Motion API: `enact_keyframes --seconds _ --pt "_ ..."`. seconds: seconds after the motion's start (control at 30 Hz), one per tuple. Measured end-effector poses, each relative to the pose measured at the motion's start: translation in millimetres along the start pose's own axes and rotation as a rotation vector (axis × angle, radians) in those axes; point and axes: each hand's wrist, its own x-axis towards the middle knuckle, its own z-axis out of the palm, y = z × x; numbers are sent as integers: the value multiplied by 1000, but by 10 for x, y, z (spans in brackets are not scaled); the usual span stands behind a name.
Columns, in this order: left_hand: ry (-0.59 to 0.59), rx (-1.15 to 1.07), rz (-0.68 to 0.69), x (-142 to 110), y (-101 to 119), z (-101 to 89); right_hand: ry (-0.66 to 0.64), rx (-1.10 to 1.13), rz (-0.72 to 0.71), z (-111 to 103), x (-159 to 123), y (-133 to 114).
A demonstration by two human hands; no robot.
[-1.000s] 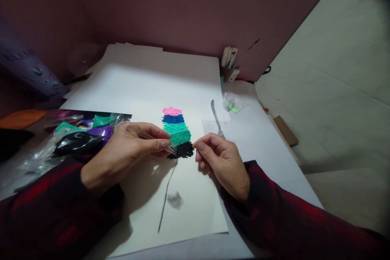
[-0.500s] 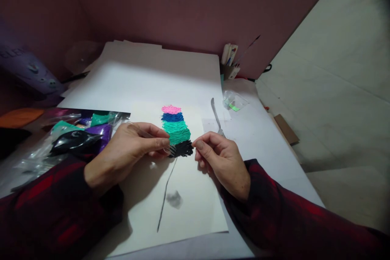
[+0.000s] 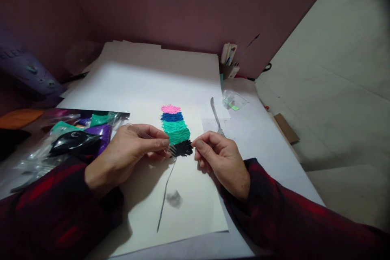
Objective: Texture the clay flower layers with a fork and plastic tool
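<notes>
Between my hands, a sheet of paper bears textured bands of pink, blue, green and black clay-like material. My left hand is closed on a clear fork, its tines against the left end of the black band. At that band's right edge, my right hand pinches with thumb and forefinger; whatever lies between the fingertips is too small to make out. A thin dark line runs down the paper below the bands, beside a grey smudge.
Plastic bags of coloured material lie to the left. Right of the bands are a grey curved tool and a small clear bag. Large white sheets lie behind, and a holder with pens stands by the wall.
The fork's tines have shifted slightly at the left end of the black band. Both hands otherwise stay nearly in place.
</notes>
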Motion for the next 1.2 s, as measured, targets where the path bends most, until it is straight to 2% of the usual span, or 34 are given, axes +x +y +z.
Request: enact_keyframes --seconds 0.67,0.97,1.2 --pt "46 1 -47 -2 15 39 -11 -1 -3 -7 2 15" --pt "46 19 -87 -5 46 23 -53 -170 -23 -18 -12 80" --pt "37 9 -86 21 11 -28 -60 -190 -24 -22 -14 86"
